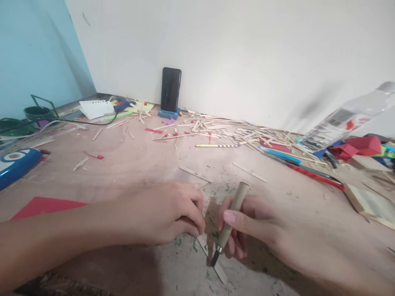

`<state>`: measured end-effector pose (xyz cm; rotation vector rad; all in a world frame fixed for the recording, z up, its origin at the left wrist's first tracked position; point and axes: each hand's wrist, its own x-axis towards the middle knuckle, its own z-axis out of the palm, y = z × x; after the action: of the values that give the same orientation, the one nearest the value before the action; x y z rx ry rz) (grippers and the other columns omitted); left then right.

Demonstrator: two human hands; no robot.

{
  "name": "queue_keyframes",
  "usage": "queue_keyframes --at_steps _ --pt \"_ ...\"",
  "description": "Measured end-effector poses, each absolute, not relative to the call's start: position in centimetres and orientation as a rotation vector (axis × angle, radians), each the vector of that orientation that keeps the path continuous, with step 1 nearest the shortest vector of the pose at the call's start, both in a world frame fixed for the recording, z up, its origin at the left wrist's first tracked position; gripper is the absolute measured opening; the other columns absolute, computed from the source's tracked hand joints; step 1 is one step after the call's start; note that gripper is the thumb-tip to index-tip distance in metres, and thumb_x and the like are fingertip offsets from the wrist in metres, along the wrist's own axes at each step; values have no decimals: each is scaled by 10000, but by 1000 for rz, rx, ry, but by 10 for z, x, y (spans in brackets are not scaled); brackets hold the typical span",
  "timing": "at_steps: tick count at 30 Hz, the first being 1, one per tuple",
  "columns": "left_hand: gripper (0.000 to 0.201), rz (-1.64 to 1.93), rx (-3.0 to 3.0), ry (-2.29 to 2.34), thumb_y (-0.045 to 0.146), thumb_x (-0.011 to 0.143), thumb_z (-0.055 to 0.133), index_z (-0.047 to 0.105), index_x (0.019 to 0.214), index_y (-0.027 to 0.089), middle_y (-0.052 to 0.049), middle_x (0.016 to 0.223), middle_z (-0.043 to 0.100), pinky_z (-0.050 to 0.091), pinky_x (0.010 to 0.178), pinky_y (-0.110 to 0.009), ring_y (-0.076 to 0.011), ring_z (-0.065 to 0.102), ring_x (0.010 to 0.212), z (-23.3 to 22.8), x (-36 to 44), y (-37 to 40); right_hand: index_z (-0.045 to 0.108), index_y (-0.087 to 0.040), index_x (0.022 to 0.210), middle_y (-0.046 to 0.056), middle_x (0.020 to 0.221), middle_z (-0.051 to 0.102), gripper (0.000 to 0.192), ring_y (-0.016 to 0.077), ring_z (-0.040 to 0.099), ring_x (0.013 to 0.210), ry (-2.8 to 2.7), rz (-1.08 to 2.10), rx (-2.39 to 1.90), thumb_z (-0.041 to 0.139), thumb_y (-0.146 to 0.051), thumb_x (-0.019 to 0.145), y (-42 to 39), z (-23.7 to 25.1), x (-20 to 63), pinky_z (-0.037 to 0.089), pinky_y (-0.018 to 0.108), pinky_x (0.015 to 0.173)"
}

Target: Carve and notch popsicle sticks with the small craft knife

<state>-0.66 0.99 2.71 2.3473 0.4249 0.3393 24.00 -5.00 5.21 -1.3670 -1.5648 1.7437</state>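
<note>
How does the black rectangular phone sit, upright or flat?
Upright: the black rectangular phone rises on end from the low blue stand, before the white wall.

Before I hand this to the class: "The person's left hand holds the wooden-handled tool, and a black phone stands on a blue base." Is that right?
One detail is wrong: the right hand, not the left hand, holds the wooden-handled tool, as the head view shows. The black phone does stand on a blue base.
</note>
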Motion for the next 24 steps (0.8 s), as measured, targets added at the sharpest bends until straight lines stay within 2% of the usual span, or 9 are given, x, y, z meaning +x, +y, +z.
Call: queue_keyframes --at_steps 5,9,16,21,24 --pt "187 333 2317 424 72 978 719 833 932 212 6 948 681 472 870 -237 -134 660 930 27 -6 11 748 -140 848 81 754 745 550 152 664 650 -1565 1707 -1339 643 -651 1020 -49 47 243 524 285 652" --pt "179 336 2318 426 97 989 712 832 940 221 4 951 679 475 878 -249 -140 660 932 25 -7 12 753 -154 933 56 789 736 498 143 655 673 -1587 1683 -1319 666 -638 1019 -51 45 241 535 276 668" --pt "202 320 2317 433 107 1011 679 822 946 234 6 1004 694 481 895 -248 -141 668 967 24 -7 12 737 -203 968 26 822 720 442 159 650 754 -1633 1611 -1330 654 -632 1032 -58 49 242 536 292 733" --pt "201 321 2310 460 130 1004 685 828 975 267 15 1027 712 493 916 -250 -141 683 991 21 -7 7 705 -193 997 35 848 717 489 165 644 769 -1467 1722 -1335 676 -681 995 -61 39 243 514 310 762" --pt "69 376 2290 455 206 958 780 812 940 264 33 1007 733 494 844 -236 -135 699 941 10 -4 8 704 -201 1016 18 871 678 515 155 602 784 -1283 1780 -1322 751 -706 926 -60 30 244 485 292 763"
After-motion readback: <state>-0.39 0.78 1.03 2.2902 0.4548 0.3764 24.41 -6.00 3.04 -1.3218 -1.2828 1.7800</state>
